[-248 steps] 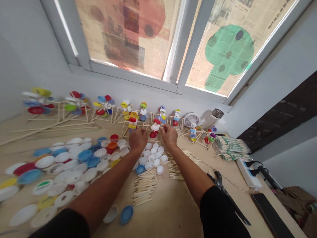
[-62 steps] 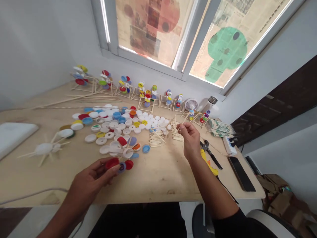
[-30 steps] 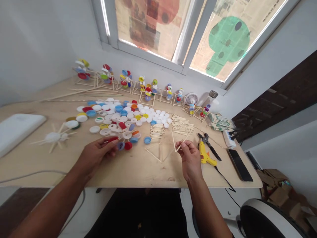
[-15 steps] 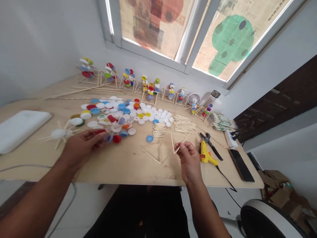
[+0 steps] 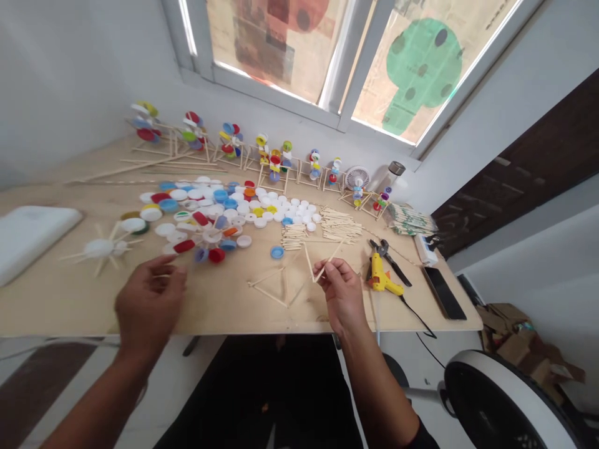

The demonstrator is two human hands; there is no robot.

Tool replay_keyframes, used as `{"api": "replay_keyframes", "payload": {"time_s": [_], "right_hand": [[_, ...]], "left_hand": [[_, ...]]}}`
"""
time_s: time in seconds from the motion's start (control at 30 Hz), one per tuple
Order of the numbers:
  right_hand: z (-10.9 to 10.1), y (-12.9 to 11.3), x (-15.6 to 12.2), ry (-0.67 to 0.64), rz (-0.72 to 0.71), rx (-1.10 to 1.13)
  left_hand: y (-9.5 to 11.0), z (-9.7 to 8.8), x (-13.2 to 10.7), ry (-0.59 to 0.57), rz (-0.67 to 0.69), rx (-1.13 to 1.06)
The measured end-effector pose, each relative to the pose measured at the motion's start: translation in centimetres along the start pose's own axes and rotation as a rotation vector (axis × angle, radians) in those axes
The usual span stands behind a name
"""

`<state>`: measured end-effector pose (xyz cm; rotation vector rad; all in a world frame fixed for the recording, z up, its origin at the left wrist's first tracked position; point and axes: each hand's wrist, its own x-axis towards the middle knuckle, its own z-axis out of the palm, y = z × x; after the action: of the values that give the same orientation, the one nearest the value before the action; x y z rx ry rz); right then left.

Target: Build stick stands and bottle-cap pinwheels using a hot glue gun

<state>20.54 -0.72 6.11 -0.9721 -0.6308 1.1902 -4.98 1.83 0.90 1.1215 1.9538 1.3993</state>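
My right hand (image 5: 344, 290) pinches a small triangle of pale wooden sticks (image 5: 307, 260) by one corner, just above the table. Flat on the wood to its left lies a second stick triangle (image 5: 269, 293). My left hand (image 5: 152, 299) is over the front left of the table, its fingers curled and smeared by motion; nothing shows in it. Closest to that hand are a white hub with sticks radiating out (image 5: 98, 248) and a spread of coloured bottle caps (image 5: 218, 194), with a similar spoked piece (image 5: 213, 234) among the caps. A single blue cap (image 5: 277, 252) lies apart.
Short stick piles (image 5: 339, 224) lie behind my right hand. To the right are a yellow glue gun (image 5: 382, 274), black-handled pliers (image 5: 395, 265) and a phone (image 5: 443, 293). Several cap wheels on stick frames (image 5: 275, 168) line the back. A white box (image 5: 35, 240) is at left.
My left hand has drawn back from the bottle caps toward the front edge. My right hand keeps its hold on the stick triangle. The whole view has shifted slightly.
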Motion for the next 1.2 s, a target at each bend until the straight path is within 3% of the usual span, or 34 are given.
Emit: {"api": "replay_keyframes", "payload": {"time_s": [0.07, 0.23, 0.33, 0.5, 0.77, 1.03, 1.2], "right_hand": [[-0.1, 0.1, -0.3, -0.007, 0.017, 0.029], [-0.7, 1.0, -1.1, -0.032, 0.063, 0.117], [-1.2, 1.9, -1.3, -0.017, 0.056, 0.067], [-2.1, 3.3, -0.6, 0.04, -0.009, -0.1], [-3.8, 4.1, 0.8, 0.084, -0.091, -0.388], [-6.0, 4.9, 0.6, 0.094, -0.132, -0.695], [-6.4, 4.7, 0.2, 0.058, -0.21, -0.885]], "left_hand": [[0.0, 0.4, -1.7, -0.093, 0.004, -0.054], [0.1, 1.4, -5.6, -0.616, -0.129, -0.21], [0.3, 1.7, -6.7, -0.739, -0.163, -0.248], [1.0, 2.2, -6.5, -0.692, -0.15, -0.235], [2.6, 4.5, -5.4, -0.726, 0.029, -0.03], [1.8, 5.8, -4.4, -0.696, 0.095, 0.091], [1.3, 6.0, -4.5, -0.674, 0.132, 0.134]]}}
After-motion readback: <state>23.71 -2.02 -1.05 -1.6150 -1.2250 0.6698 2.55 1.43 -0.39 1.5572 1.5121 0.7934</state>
